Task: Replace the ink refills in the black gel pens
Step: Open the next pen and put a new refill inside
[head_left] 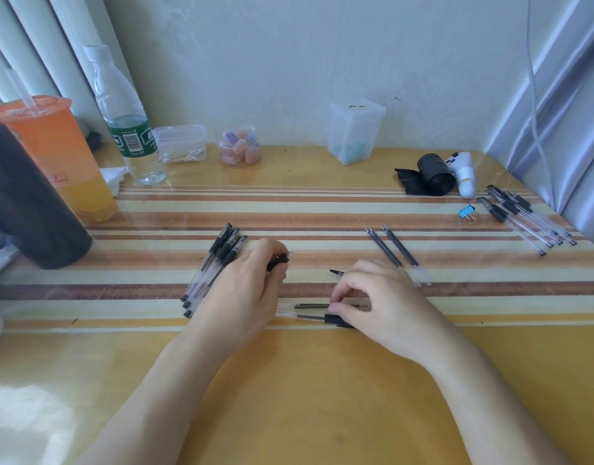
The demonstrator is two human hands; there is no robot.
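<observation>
My left hand (247,290) rests on the striped table mat, its fingers closed around a black gel pen (278,262) whose grip and clear tip stick out to the right. Beside it on the left lies a bunch of capped black gel pens (218,260). My right hand (379,300) pinches a thin refill (310,306) lying flat; a clear pen barrel with a black cap (326,318) lies just below it. A small black pen tip piece (336,272) sits above my right fingers. Spare refills (394,251) lie to the right.
At the far right are more gel pens (527,219), a blue binder clip (466,212), a black roll (435,174) and a white controller (463,172). At the back stand a water bottle (128,122), an orange drink cup (54,156), a dark cylinder (27,203) and plastic boxes (354,132).
</observation>
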